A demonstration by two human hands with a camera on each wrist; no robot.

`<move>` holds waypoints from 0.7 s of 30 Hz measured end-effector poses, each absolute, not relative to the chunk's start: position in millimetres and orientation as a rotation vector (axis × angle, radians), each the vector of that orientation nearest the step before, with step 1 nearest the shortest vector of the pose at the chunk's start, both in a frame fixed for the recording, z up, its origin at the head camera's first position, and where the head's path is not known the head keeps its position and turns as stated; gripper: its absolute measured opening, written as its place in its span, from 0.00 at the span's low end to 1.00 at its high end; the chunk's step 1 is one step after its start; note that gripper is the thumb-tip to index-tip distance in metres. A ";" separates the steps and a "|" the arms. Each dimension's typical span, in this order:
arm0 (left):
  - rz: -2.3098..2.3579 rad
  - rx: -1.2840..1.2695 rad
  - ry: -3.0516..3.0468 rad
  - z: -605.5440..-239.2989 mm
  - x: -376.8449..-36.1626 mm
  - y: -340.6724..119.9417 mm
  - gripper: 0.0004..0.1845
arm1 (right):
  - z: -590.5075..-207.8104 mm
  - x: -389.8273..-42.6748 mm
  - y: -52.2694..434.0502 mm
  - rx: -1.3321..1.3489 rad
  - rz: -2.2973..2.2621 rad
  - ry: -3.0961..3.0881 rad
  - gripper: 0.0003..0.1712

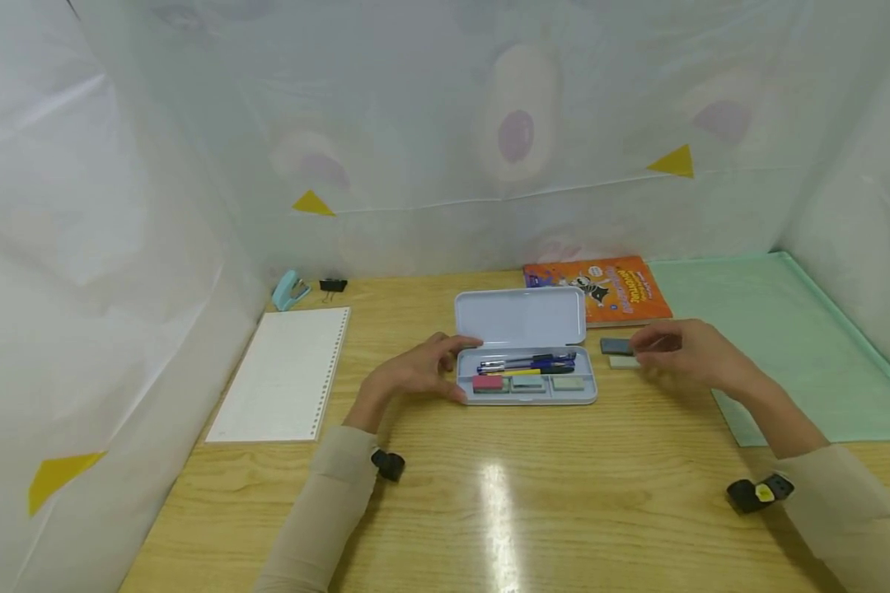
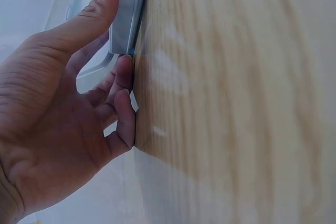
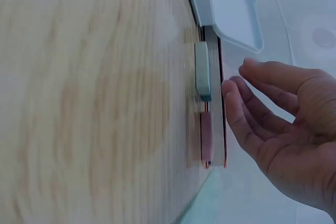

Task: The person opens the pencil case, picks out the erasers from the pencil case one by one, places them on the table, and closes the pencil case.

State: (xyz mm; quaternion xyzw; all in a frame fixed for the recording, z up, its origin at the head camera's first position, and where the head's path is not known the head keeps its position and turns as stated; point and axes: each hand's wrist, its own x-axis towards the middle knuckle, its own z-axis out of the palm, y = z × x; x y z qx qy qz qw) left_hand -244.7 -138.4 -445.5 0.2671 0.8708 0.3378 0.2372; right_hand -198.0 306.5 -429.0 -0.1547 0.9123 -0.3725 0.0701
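A light-blue pencil case (image 1: 583, 394) lies open at mid-table with its lid (image 1: 519, 317) raised. Inside are several pens (image 1: 526, 362) and a row of erasers, the leftmost pink (image 1: 487, 382). My left hand (image 1: 451, 368) grips the case's left end; the left wrist view shows my thumb (image 2: 100, 3) over the case's edge (image 2: 128, 14) and my fingers against the table. My right hand (image 1: 648, 350) hovers, fingers relaxed, just right of two loose erasers: a dark one (image 1: 615, 346) and a pale one (image 1: 623, 362). In the right wrist view my fingertips (image 3: 233, 90) stand a small gap from them.
An orange book (image 1: 608, 288) lies behind the case, and a green mat (image 1: 786, 346) covers the right side. A loose-leaf pad (image 1: 282, 375), a blue stapler (image 1: 289, 290) and a black binder clip (image 1: 332, 286) sit at left. White sheeting walls the desk.
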 end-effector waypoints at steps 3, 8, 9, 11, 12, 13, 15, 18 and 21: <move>0.930 0.733 2.388 -446.0 -244.7 -138.7 0.48 | -429.7 -197.3 296.5 -0.502 -1.227 2.681 0.16; 0.937 0.725 2.387 -447.2 -244.6 -138.5 0.48 | -433.9 -194.3 270.3 -0.664 -1.233 2.615 0.12; 0.935 0.725 2.387 -447.6 -244.6 -138.2 0.48 | -434.3 -193.1 265.4 -0.698 -1.213 2.617 0.12; 0.935 0.725 2.388 -447.6 -244.7 -137.9 0.48 | -433.7 -191.0 255.7 -0.751 -1.173 2.624 0.11; 0.935 0.724 2.388 -447.3 -244.5 -137.7 0.48 | -432.5 -190.0 251.4 -0.768 -1.156 2.628 0.10; 0.936 0.723 2.388 -447.1 -244.3 -137.6 0.48 | -431.1 -189.2 247.4 -0.779 -1.145 2.623 0.10; 0.935 0.721 2.389 -447.1 -244.6 -137.4 0.48 | -427.7 -187.9 240.3 -0.815 -1.127 2.603 0.10; 0.935 0.716 2.389 -447.1 -244.4 -138.0 0.48 | -424.9 -187.2 233.2 -0.859 -1.087 2.587 0.10; 0.932 0.721 2.386 -447.6 -244.7 -138.4 0.48 | -426.1 -186.4 230.3 -0.895 -1.056 2.606 0.10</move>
